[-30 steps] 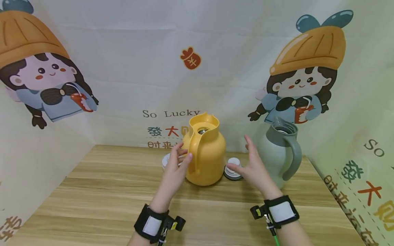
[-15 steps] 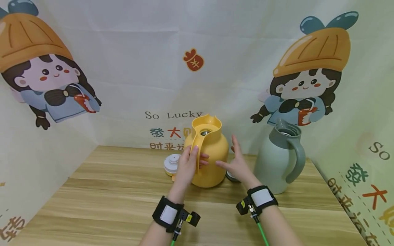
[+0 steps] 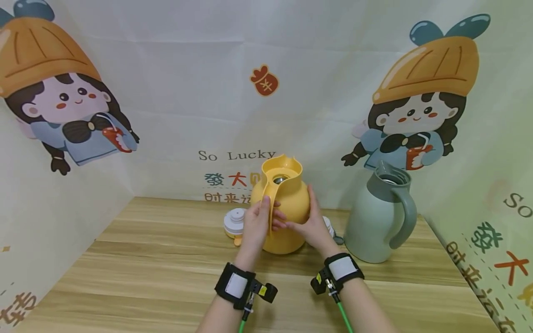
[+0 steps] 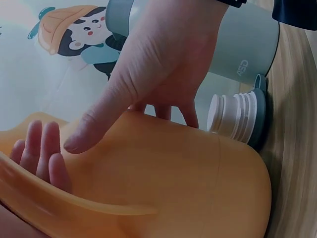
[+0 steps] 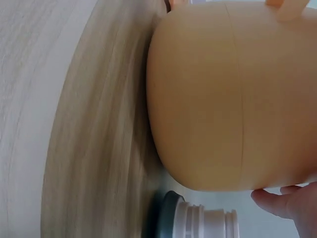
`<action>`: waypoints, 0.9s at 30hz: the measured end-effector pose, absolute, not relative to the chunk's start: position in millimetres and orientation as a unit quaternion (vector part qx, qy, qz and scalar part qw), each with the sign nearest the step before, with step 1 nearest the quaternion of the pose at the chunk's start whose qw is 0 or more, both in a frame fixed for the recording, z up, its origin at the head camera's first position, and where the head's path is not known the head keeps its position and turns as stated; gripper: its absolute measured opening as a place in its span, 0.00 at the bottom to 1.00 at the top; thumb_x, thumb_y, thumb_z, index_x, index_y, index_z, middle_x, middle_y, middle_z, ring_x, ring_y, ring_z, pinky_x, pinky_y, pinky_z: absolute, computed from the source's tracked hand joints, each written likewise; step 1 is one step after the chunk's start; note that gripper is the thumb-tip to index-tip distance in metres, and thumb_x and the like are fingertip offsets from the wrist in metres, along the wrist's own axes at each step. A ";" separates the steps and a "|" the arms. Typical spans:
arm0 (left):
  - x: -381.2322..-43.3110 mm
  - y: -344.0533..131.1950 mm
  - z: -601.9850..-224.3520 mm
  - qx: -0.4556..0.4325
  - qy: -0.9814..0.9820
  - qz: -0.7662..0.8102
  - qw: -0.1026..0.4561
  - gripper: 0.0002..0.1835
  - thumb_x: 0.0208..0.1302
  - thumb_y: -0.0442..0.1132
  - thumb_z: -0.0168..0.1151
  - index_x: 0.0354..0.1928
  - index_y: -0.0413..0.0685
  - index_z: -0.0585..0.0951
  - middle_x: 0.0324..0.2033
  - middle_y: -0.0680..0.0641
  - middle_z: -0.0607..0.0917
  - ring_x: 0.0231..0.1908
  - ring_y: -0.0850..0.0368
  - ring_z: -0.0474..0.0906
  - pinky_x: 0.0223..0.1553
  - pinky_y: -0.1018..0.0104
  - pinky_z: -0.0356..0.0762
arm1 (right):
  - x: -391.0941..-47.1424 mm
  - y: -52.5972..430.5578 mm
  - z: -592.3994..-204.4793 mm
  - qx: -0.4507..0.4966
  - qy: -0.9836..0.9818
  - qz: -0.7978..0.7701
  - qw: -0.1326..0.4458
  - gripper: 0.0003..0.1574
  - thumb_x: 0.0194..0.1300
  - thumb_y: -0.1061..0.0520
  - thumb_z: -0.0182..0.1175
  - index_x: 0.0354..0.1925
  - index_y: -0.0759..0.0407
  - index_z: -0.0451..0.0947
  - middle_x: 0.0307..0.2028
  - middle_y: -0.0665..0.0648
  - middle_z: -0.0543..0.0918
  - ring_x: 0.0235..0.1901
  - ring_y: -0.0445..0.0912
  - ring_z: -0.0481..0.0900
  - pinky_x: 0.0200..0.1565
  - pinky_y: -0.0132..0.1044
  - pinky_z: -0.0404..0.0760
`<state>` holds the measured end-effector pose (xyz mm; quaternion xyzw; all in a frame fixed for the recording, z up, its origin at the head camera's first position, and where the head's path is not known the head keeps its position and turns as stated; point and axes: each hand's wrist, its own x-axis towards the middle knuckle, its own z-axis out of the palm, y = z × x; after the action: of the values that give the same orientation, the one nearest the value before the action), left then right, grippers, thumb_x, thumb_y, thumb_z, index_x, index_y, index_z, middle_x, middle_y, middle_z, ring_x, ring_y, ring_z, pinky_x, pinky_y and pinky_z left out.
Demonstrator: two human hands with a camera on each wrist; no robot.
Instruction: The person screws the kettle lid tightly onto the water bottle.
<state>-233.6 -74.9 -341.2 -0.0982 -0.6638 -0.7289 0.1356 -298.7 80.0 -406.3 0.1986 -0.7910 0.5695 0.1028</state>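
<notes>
A yellow thermos jug [image 3: 296,196] stands upright on the wooden table, its top uncovered. My left hand [image 3: 255,229] grips the jug's handle [image 3: 268,188], with its fingers passed through the loop. On the jug's right flank, my right hand [image 3: 315,232] holds the body, thumb across the front and fingers round the side. From the left wrist, this right hand [image 4: 161,59] shows close against the yellow wall [image 4: 198,168]. In the right wrist view, the jug's lower body [image 5: 203,99] lies across the frame, with right-hand fingertips [image 5: 270,201] at its edge.
A grey-green thermos jug [image 3: 364,226] stands uncovered to the right. Behind my right hand is a white stopper with a dark grey base [image 4: 237,116], partly hidden in the head view. Left of the yellow jug sits a white lid with a yellow rim [image 3: 234,223]. A printed cloth [image 3: 187,92] hangs behind.
My left hand has moved right and taken hold of the handle. My right hand has come in leftward from beside the grey-green jug onto the yellow jug's body. The jug stands in place.
</notes>
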 end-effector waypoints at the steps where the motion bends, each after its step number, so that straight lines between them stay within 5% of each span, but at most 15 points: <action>1: -234.3 -74.1 -341.8 -0.097 -0.664 -0.729 0.134 0.23 0.75 0.42 0.37 0.39 0.26 0.74 0.24 0.31 0.80 0.23 0.35 0.78 0.24 0.51 0.78 | -299.2 79.3 -407.6 0.195 -0.793 0.567 0.109 0.72 0.46 0.53 0.72 0.70 0.49 0.30 0.68 0.62 0.42 0.64 0.56 0.48 0.62 0.54 0.50; 11: -256.1 -74.1 -367.1 -0.071 -0.646 -0.753 0.109 0.28 0.73 0.48 0.40 0.25 0.30 0.76 0.12 0.42 0.78 0.11 0.55 0.75 0.14 0.67 0.74 | -296.1 73.0 -406.9 0.176 -0.792 0.574 0.114 0.73 0.43 0.56 0.74 0.70 0.49 0.30 0.68 0.60 0.43 0.63 0.54 0.51 0.62 0.51 0.53; 18: -259.7 -73.4 -373.0 -0.070 -0.668 -0.726 0.150 0.31 0.69 0.56 0.44 0.14 0.41 0.71 0.04 0.50 0.69 0.06 0.60 0.66 0.09 0.72 0.66 | -278.0 69.9 -384.8 0.172 -0.784 0.587 0.108 0.71 0.44 0.57 0.73 0.70 0.55 0.33 0.67 0.62 0.46 0.61 0.56 0.56 0.60 0.52 0.57; 25: -240.3 -70.9 -349.3 -0.071 -0.672 -0.722 0.147 0.31 0.73 0.46 0.42 0.13 0.30 0.67 0.04 0.50 0.66 0.06 0.64 0.60 0.09 0.74 0.59 | -292.6 72.3 -400.3 0.171 -0.784 0.586 0.115 0.71 0.42 0.52 0.74 0.70 0.51 0.35 0.66 0.58 0.48 0.60 0.54 0.57 0.59 0.52 0.58; 27: -244.5 -71.3 -354.5 -0.070 -0.672 -0.723 0.145 0.31 0.72 0.47 0.43 0.12 0.35 0.67 0.04 0.50 0.66 0.06 0.64 0.60 0.09 0.74 0.58 | -300.6 73.7 -409.3 0.168 -0.785 0.585 0.116 0.72 0.41 0.49 0.75 0.70 0.48 0.36 0.66 0.56 0.49 0.60 0.53 0.57 0.59 0.51 0.59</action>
<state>-244.5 -71.3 -354.5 -0.0702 -0.6716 -0.7232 0.1448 -300.6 73.7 -409.3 0.1680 -0.7847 0.5853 0.1159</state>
